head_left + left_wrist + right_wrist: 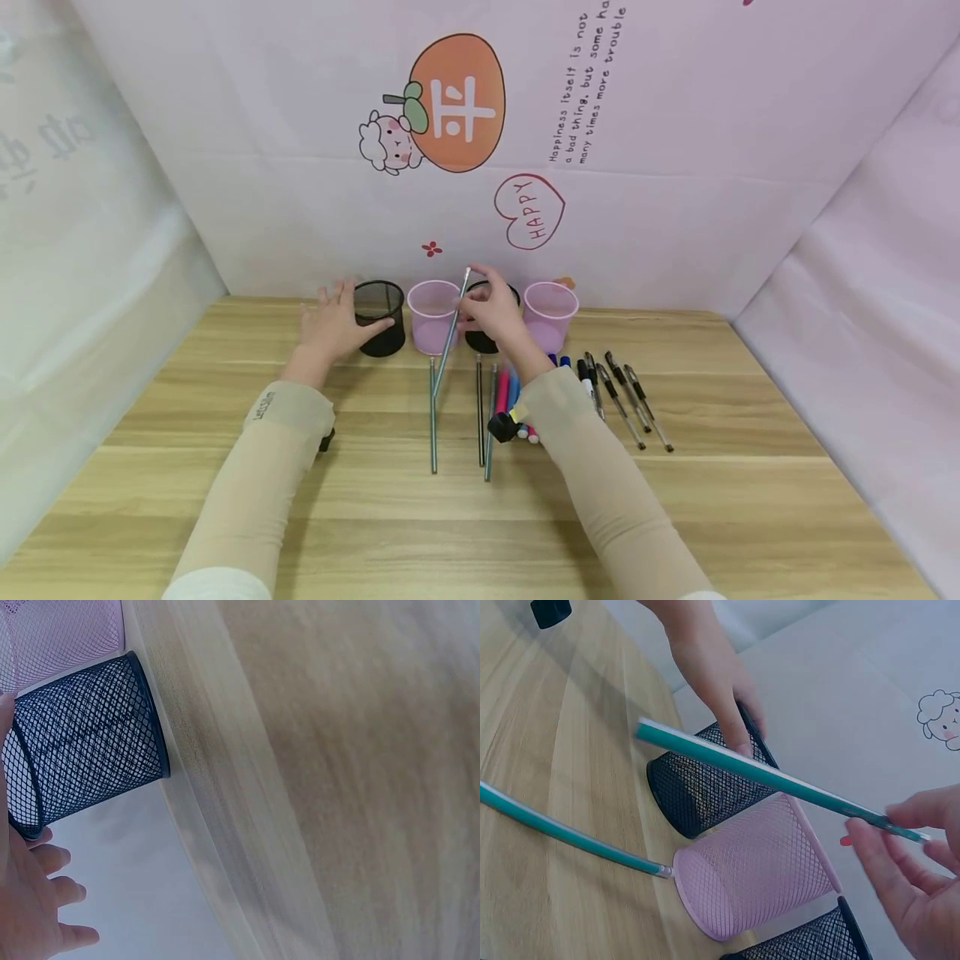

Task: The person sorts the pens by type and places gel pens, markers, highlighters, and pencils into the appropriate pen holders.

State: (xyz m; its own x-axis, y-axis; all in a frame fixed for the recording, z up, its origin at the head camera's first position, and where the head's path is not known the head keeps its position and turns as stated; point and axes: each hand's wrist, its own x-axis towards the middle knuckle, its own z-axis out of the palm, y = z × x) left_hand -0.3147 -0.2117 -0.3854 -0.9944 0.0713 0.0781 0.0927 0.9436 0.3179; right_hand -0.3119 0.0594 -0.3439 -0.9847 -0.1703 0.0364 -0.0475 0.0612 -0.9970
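Observation:
My right hand [495, 312] pinches a green pencil [735, 765] near its eraser end between thumb and fingers. The pencil slants down, tip low, in front of the pink mesh pen cup [433, 321]. My left hand [333, 325] holds the leftmost black mesh pen cup [90, 742] at its rim, thumb across the front and the other fingers at its far left side. Another green pencil [432, 425] lies on the table in front of the pink cup. Behind my right hand, a second black mesh cup [480, 340] is partly hidden.
At the row's right end stands another pink mesh cup [550, 312]. A black pencil [481, 417] and a green pencil [490, 442] lie beside coloured markers [502, 392], partly under my right wrist. Several black-capped pens [622, 392] lie to the right. A printed cloth [300, 208] hangs behind.

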